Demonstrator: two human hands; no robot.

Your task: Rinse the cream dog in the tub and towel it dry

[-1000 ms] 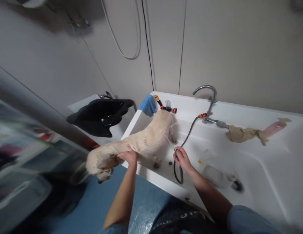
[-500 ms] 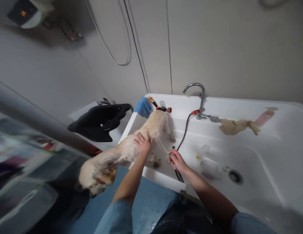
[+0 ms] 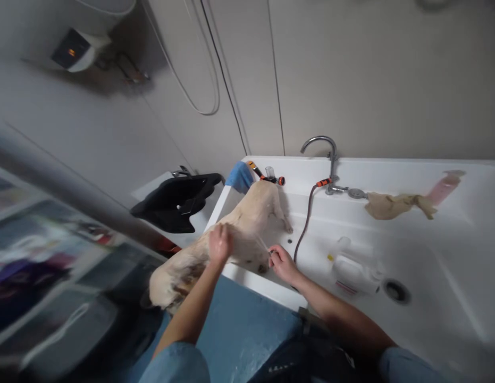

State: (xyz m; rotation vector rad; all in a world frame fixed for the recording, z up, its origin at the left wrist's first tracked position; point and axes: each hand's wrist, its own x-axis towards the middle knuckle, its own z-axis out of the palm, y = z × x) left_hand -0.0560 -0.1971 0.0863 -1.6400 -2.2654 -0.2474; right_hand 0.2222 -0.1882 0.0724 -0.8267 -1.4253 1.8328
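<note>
— What is seen around the edges?
— Pale panelled walls (image 3: pixel 370 80) are seen from ten to two o'clock, crossed by hanging cables (image 3: pixel 215 69). A white heater unit (image 3: pixel 77 48) with an orange light is mounted at eleven o'clock.
— And lower down?
— A black basin (image 3: pixel 175 199) is set at nine o'clock, and a wet blue floor (image 3: pixel 239 330) is seen at six o'clock. Soft, even light is cast.

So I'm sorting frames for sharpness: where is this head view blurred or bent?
Head view: the left edge is smeared by motion blur; the dog, tub and tap in the middle stay fairly sharp; wide-lens distortion bends the wall seams and tub rim; lighting is soft, with a dim upper-left corner; the left hand is slightly soft.
</note>
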